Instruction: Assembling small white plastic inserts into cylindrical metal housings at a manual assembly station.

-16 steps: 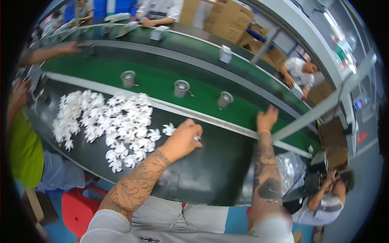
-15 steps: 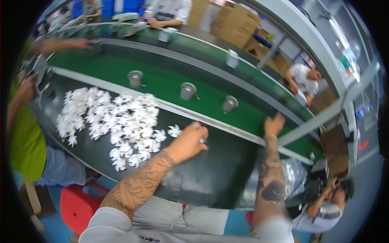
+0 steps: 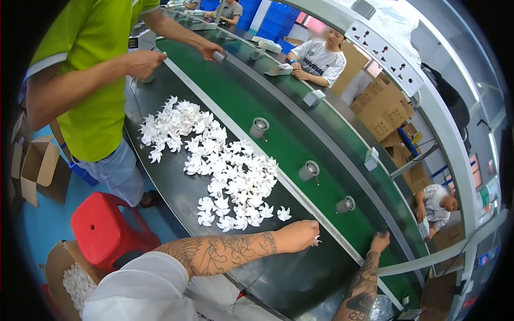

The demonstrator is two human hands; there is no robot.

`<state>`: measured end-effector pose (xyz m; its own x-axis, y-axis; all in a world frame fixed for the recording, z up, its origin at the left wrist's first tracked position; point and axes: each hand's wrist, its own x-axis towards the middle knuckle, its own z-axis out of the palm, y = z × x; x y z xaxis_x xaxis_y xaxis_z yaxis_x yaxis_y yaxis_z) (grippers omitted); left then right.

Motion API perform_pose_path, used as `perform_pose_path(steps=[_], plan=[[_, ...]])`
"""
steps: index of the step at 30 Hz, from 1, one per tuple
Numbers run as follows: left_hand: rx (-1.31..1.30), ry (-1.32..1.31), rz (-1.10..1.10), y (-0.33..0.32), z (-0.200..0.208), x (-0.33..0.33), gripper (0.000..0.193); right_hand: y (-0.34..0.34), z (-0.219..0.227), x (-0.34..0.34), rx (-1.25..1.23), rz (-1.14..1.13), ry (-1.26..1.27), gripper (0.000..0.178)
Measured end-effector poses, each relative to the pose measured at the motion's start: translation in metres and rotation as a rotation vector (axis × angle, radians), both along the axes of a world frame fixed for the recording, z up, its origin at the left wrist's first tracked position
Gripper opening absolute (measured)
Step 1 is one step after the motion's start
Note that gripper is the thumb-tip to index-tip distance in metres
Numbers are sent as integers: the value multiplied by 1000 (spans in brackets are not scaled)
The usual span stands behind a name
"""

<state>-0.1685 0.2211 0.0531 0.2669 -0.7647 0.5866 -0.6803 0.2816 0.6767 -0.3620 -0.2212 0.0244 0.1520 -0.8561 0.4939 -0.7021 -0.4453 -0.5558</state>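
Observation:
My left hand [image 3: 297,235] is closed above the dark work surface, with the tip of a small white fan blade wheel [image 3: 317,241] showing at its fingertips. A single white blade wheel [image 3: 284,213] lies just left of it. Beyond that spreads a large pile of the same white blade wheels [image 3: 230,176]. Over the green belt, my right hand [image 3: 380,242] has its fingers bent around something small and dark that I cannot make out. Grey cylindrical housings with short wires stand on the belt: a near one [image 3: 346,204], a middle one [image 3: 309,170] and a far one [image 3: 259,128].
A metal rail [image 3: 289,187] separates work surface and belt. At far left, a co-worker in a green shirt [image 3: 96,80] reaches across the belt. More people sit opposite. A red stool [image 3: 104,224] and a carton of white pieces [image 3: 64,262] stand at left. A frame post [image 3: 417,262] crosses at right.
The head view has swung left, bringing the green-shirted co-worker and the carton into sight. My right hand's fingers, stretched out before, are now bent. My left hand stays closed near the pile.

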Motion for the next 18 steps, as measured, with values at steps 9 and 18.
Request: perform_pose_path(steps=[9, 18], plan=[[-141, 147, 41, 4, 19, 8, 15, 252, 45, 73, 913, 621, -1014, 28], [68, 454, -255, -5, 22, -13, 10, 344, 58, 53, 1393, 714, -1144, 42]])
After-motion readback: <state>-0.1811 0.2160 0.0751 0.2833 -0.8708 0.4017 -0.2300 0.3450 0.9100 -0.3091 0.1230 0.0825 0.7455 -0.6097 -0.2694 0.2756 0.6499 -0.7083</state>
